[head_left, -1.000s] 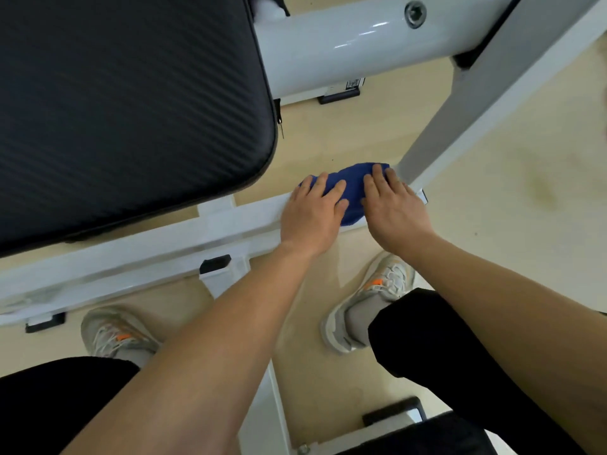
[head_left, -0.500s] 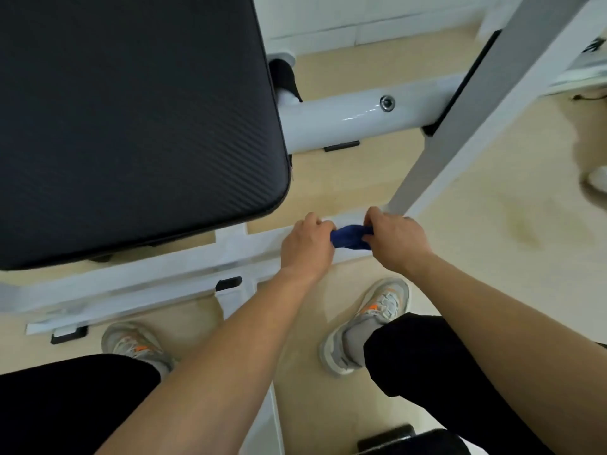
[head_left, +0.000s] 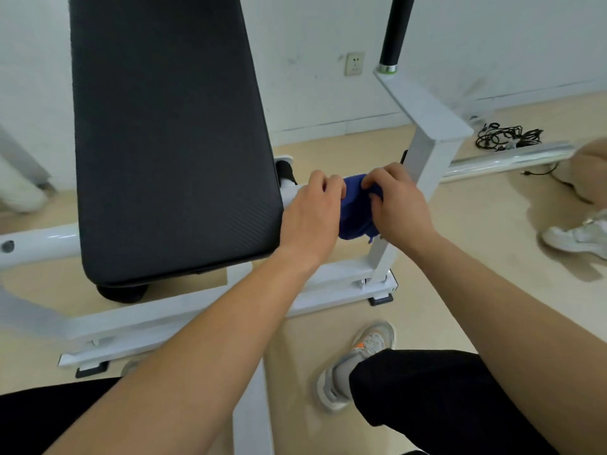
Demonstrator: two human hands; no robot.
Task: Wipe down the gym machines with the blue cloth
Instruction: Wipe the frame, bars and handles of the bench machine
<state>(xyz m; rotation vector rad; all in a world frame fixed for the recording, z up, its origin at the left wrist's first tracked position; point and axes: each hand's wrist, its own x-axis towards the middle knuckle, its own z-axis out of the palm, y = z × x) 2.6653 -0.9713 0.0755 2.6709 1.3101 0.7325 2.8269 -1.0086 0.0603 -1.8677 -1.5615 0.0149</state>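
Note:
The blue cloth [head_left: 356, 210] is bunched between my two hands, held in the air just right of the black bench pad [head_left: 170, 136]. My left hand [head_left: 313, 215] grips its left side with curled fingers. My right hand [head_left: 399, 205] pinches its upper right part. Most of the cloth is hidden by my hands. The white machine frame [head_left: 423, 162] rises right behind the cloth, and its low white crossbar [head_left: 331, 274] runs along the floor beneath my hands.
A black-gripped handle [head_left: 394, 27] tops the white upright. A tangle of black cables [head_left: 505, 137] and a shiny tube [head_left: 512, 160] lie on the floor at the right. Another person's white shoe [head_left: 578, 236] is at the far right. My own shoe [head_left: 356, 362] stands below the crossbar.
Both hands have lifted the cloth off the low crossbar and raised it beside the pad. My view has tilted up, showing the wall and the upright.

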